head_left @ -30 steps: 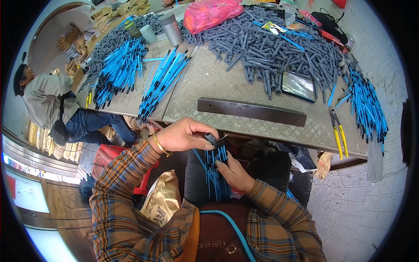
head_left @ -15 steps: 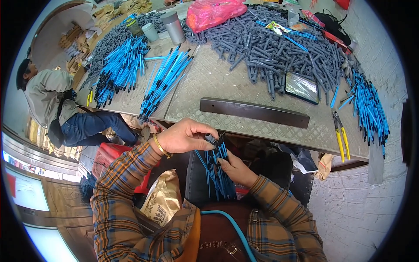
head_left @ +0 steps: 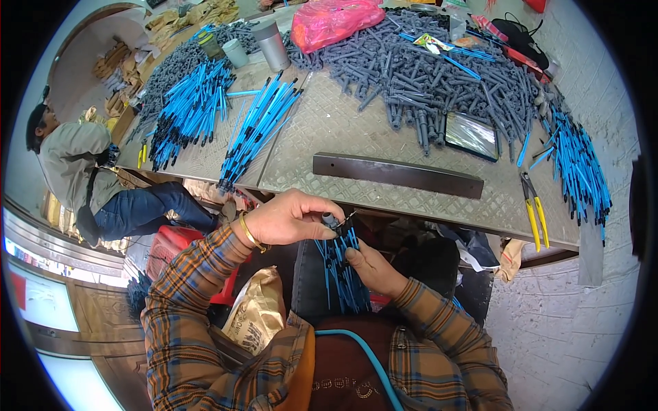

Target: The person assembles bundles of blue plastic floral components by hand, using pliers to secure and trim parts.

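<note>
Above my lap, my right hand [head_left: 373, 268] is closed round a bundle of thin blue rods [head_left: 348, 288] with black ends, which hang downward. My left hand [head_left: 284, 219], with a gold bracelet on the wrist, pinches a short grey plastic fitting [head_left: 330, 220] at the bundle's upper end. Thumb and forefinger cover part of the fitting, so I cannot tell whether it is joined to a rod. Just before me on the table [head_left: 384, 196] lies a dark metal bar [head_left: 397, 175].
A big heap of grey fittings [head_left: 425, 75] covers the table's back. Blue rods lie in piles at left [head_left: 188, 113] and right [head_left: 579, 161]. Yellow-handled pliers [head_left: 532, 212], a dark framed panel [head_left: 471, 135], a grey cup [head_left: 271, 44] and a pink bag [head_left: 336, 24] are there. A person [head_left: 75, 157] sits at left.
Both hands stay nearly in place; the left fingers have shifted slightly at the fitting and the bundle's top. The person at left has lowered a little.
</note>
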`<state>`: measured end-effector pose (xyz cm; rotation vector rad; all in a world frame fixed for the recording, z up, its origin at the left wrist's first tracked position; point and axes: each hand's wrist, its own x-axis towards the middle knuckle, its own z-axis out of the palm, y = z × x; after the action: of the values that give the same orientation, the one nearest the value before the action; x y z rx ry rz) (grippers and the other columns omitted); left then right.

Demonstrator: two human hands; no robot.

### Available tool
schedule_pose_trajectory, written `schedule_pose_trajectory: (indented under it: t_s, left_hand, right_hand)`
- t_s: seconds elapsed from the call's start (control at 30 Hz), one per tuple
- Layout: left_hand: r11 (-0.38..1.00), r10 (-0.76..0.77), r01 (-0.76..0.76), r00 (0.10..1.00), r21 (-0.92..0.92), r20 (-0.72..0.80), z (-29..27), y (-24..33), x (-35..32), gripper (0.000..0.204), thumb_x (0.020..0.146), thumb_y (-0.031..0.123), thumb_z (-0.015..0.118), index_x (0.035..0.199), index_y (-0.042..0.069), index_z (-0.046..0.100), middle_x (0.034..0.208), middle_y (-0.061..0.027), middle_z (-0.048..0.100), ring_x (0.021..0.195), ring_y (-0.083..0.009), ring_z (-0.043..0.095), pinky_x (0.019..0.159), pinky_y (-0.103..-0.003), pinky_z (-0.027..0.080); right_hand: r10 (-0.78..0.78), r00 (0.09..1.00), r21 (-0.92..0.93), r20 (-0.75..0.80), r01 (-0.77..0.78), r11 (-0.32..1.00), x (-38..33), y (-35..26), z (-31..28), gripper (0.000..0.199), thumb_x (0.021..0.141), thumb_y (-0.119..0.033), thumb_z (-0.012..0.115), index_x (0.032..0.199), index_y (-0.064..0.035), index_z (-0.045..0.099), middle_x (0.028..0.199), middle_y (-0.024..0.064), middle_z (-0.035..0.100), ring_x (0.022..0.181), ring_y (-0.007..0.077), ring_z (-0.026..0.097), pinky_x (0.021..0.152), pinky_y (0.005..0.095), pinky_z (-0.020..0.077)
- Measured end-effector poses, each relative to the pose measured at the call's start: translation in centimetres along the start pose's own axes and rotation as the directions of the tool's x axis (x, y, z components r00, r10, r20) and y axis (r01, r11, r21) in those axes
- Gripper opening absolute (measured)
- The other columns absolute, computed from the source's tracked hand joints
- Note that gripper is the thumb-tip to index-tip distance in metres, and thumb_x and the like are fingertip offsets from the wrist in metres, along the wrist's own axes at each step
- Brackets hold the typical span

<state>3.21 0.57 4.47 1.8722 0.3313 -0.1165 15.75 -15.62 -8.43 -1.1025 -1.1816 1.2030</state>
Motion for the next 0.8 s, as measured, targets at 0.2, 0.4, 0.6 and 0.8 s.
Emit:
schedule_pose_trajectory:
  t_s: [0.2,0.4,0.6,0.8]
  left_hand:
    - [0.997,0.059,-0.055,0.995,0.046,-0.08,1.3,0.5,-0.1,0.029,0.079,0.002,0.065,0.107,0.002,0.057,0.089,0.0018,0.058,0.074,-0.0025,0.046,0.065,-0.019,0.041]
    - [0.978,0.059,-0.013,0.974,0.208,-0.219,2.4,1.1,-0.4,0.025,0.079,0.003,0.066,0.103,0.002,0.057,0.084,0.0018,0.058,0.074,-0.0027,0.049,0.065,-0.02,0.043]
    - [0.986,0.07,-0.021,0.952,0.167,-0.297,3.6,0.2,-0.2,0.022,0.08,0.004,0.065,0.1,0.002,0.058,0.083,0.0014,0.058,0.071,-0.0028,0.05,0.063,-0.02,0.043]
    - [0.954,0.202,-0.117,0.932,0.278,-0.301,3.7,0.5,0.0,0.021,0.078,0.015,0.066,0.094,0.004,0.059,0.067,-0.0093,0.059,0.058,-0.0136,0.055,0.057,-0.026,0.045]
  right_hand:
    - [-0.053,0.995,-0.055,-0.085,0.048,0.997,-0.3,-0.6,0.3,0.042,0.095,-0.04,0.035,0.103,-0.0002,0.044,0.08,0.0122,0.054,0.074,0.0181,0.051,0.071,0.0307,0.0427]
    - [-0.082,0.977,-0.175,-0.199,0.047,0.984,-0.9,-1.6,0.9,0.036,0.096,-0.036,0.036,0.094,0.0,0.041,0.069,0.0169,0.051,0.061,0.0297,0.052,0.059,0.0369,0.0409]
    - [-0.089,0.968,-0.221,-0.233,0.037,0.974,-1.3,-1.5,1.3,0.032,0.095,-0.033,0.037,0.092,-0.0007,0.039,0.066,0.0193,0.05,0.06,0.0349,0.052,0.055,0.0391,0.0397]
    - [-0.038,0.969,-0.216,-0.244,-0.016,0.976,-1.9,-2.0,1.6,0.031,0.095,-0.032,0.038,0.092,-0.0009,0.039,0.065,0.0214,0.05,0.062,0.038,0.052,0.055,0.0394,0.0398]
